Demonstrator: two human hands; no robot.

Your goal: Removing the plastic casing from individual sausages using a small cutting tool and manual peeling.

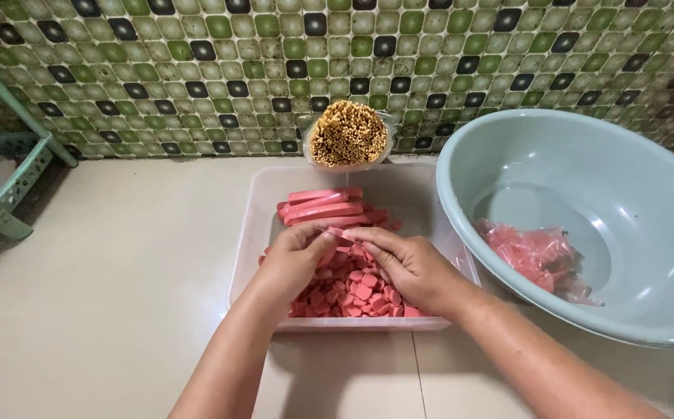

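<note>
Both hands, the left hand [296, 260] and right hand [407, 264], are pinching one pink sausage [335, 231] over the clear tub [253, 225], apparently peeling its wrapper, needing a steady pull.

Two hands, left hand [294, 260] and right hand [407, 264], one clear plastic tub [263, 209], one pale blue basin [507, 147], one cup of wooden skewers [348, 133], about four whole sausages [323, 207], one green rack [11, 178]

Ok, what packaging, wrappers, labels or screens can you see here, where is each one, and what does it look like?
Pink wrappers: crumpled heap of thin, clear pink plastic in the pale blue-green basin on the right.
Clear cup: small see-through plastic holder packed with tan sticks, upright by the tiled wall behind the tub.
Clear tub: rectangular see-through plastic container in the middle, holding pink sausages and cut pieces.
No labels, signs or screens show.
</note>
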